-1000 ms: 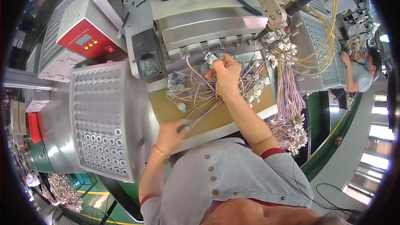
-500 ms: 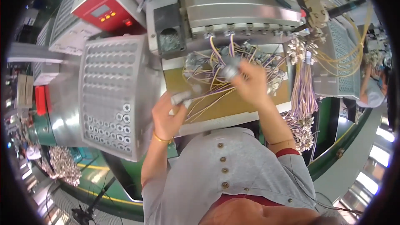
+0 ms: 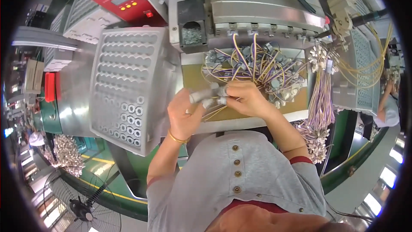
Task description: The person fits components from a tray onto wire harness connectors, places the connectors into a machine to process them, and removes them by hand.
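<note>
**Both hands pinching a small grey part over the worktop**

The left hand [image 3: 183, 114] and right hand [image 3: 245, 99] are both closed on a little grey cylindrical part [image 3: 205, 95], held between them just above the brownish worktop [image 3: 192, 77]. Its long axis runs roughly left to right, tilted up slightly toward the right hand. Behind it sits a tangle of yellow and purple wires [image 3: 257, 66]. A perforated grey tray [image 3: 126, 86] stands to the left, a red control box [image 3: 128, 0] further back, factory floor all around
</note>
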`<state>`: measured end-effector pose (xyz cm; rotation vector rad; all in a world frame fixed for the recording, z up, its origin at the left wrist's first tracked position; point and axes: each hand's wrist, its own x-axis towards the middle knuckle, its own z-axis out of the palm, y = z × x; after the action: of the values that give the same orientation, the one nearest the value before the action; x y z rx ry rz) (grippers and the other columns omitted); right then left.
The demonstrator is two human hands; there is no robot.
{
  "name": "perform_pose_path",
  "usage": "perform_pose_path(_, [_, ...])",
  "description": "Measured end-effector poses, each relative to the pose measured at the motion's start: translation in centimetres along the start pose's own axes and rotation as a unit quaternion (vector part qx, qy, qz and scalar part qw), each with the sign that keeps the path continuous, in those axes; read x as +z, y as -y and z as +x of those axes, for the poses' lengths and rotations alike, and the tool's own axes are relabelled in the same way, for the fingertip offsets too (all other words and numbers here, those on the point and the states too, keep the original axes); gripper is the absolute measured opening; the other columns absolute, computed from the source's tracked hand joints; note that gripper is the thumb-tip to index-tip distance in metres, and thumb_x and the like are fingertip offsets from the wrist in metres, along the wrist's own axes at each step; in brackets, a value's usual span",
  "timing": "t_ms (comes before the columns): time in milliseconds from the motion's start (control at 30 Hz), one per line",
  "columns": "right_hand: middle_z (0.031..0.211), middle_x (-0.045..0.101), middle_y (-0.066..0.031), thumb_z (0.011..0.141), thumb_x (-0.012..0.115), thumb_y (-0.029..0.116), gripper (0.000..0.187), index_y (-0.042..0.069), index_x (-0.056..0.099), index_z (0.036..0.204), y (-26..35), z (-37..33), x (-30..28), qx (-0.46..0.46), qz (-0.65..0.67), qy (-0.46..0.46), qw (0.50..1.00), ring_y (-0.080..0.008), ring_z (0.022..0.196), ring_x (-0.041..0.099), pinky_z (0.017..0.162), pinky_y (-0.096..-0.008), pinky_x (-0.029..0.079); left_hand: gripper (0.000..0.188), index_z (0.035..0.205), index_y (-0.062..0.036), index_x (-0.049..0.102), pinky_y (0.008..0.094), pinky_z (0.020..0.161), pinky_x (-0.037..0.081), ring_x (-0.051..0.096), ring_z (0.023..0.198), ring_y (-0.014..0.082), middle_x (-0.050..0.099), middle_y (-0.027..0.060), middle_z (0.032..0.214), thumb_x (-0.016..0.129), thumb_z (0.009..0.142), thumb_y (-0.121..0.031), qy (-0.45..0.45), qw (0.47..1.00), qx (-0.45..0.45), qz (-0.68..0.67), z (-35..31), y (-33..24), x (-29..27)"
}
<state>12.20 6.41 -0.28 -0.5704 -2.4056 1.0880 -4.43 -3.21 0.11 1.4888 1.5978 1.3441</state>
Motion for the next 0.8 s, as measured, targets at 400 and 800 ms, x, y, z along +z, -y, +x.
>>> perform_pose_path(400, [0.062,0.053,-0.0012,0.075,0.055,0.004,0.009,0.0,0.057,0.083,0.1,-1.0,-1.7,0.145,0.179,-0.093,0.969,-0.0037,0.054,0.046,0.046,-0.0199,0.037,0.026,0.097,-0.0058,0.06,0.0363,0.083,0.036,0.053,0.089,0.0278,0.058,0.0115,0.096,0.054,0.073,-0.01,-0.161,0.825,-0.018,0.542,-2.0,5.7,-11.2])
perform_pose_path(800, [0.061,0.049,0.001,0.075,0.055,0.003,0.005,-0.001,0.055,0.077,-0.1,-0.3,-1.2,0.137,0.198,-0.103,0.965,-0.0019,0.054,0.044,0.045,-0.0187,0.037,0.029,0.105,0.0001,0.053,0.0264,0.061,0.051,0.057,0.075,0.0134,0.058,0.0092,0.095,0.055,0.077,-0.003,-0.143,0.978,-0.146,-0.036,-0.3,1.8,-5.0])
